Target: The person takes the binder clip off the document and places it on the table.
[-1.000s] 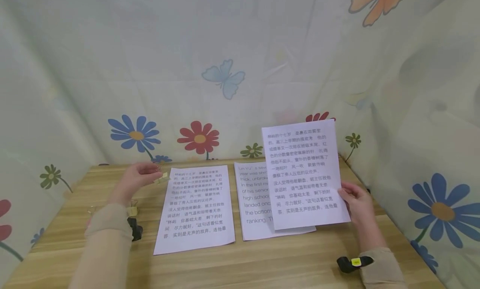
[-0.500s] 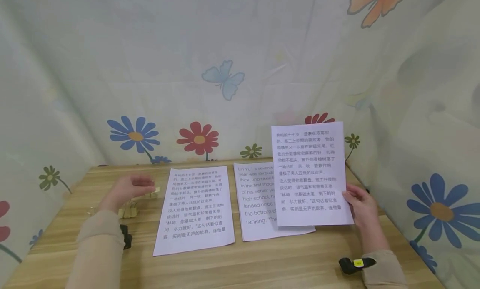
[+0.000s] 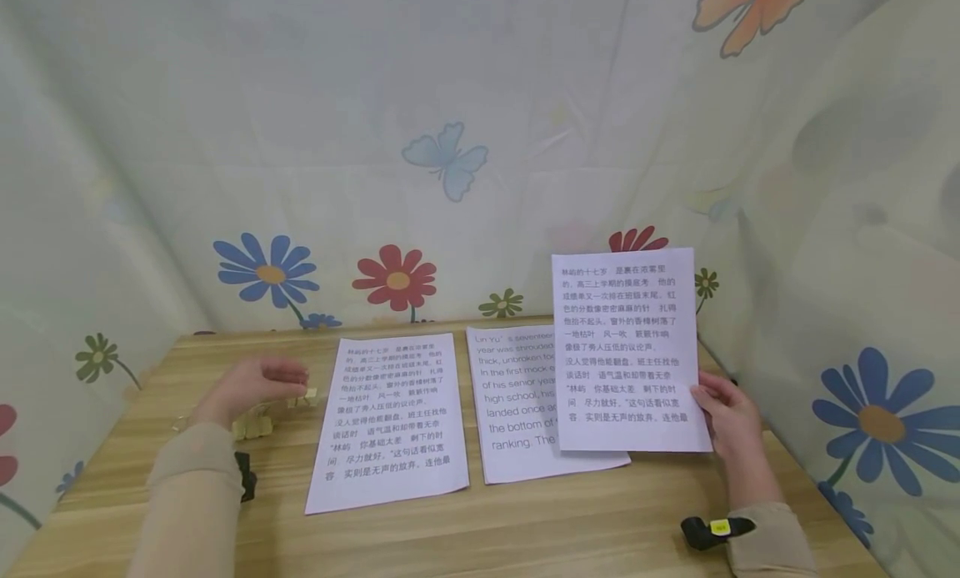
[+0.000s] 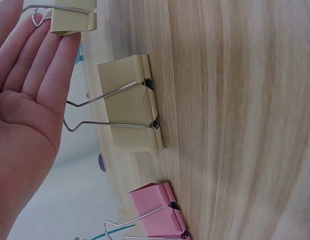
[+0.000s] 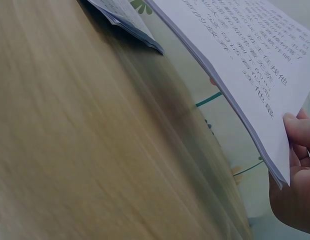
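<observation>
My left hand (image 3: 255, 386) is over the left part of the table and pinches a small yellow binder clip (image 3: 303, 397) by its wire handles. The left wrist view has this small clip (image 4: 74, 17) at the top, between thumb and fingertips. Below it stand a larger yellow binder clip (image 4: 130, 105) and a pink binder clip (image 4: 157, 210). With thumb and fingers my right hand (image 3: 727, 415) grips the lower right edge of a stack of printed sheets (image 3: 626, 353), held raised. Its layered edge shows in the right wrist view, where the right hand (image 5: 297, 170) is partly cut off.
A stack with Chinese print (image 3: 390, 419) lies at the middle of the wooden table (image 3: 420, 536). Right of it lies a stack with English print (image 3: 513, 411), partly hidden behind the raised sheets. A flower-printed curtain (image 3: 337, 144) encloses the table's back and sides.
My left hand has moved left and nearer to me, and the small clip has shifted with it. The raised sheets have moved right, uncovering more of the English print.
</observation>
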The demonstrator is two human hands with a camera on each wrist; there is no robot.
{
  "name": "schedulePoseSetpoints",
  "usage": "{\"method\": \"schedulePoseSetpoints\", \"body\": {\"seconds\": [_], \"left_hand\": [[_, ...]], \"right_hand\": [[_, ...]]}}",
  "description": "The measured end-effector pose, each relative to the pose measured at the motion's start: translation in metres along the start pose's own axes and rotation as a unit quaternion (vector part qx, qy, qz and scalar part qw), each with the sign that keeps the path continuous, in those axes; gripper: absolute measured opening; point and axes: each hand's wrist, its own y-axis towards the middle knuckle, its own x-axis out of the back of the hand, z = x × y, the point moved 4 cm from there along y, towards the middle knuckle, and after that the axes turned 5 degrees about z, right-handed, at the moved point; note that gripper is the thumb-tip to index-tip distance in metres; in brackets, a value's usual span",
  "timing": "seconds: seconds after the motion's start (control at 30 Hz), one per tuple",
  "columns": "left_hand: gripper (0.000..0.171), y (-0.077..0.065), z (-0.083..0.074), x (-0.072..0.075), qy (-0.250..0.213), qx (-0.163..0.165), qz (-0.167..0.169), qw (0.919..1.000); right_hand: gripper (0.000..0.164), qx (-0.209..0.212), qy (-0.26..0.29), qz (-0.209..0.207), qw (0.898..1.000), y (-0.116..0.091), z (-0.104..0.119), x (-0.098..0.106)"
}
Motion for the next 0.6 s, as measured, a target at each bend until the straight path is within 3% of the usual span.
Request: {"method": "schedulePoseSetpoints", "body": {"seconds": [0.27,0.6], "left_hand": [[0.059,-0.0018,0.0070,-0.0025,0.025,0.025,0.019,0.9992],[0.059,-0.0048,0.0088,-0.0021,0.036,0.027,0.018,0.9988]], "right_hand": [[0.027,-0.008,0.026,-0.006,1.000,0.0012,-0.0015,0.0014],[0.036,-0.018,-0.026,0.003,0.999,0.0058,-0.0020,0.0030]]}}
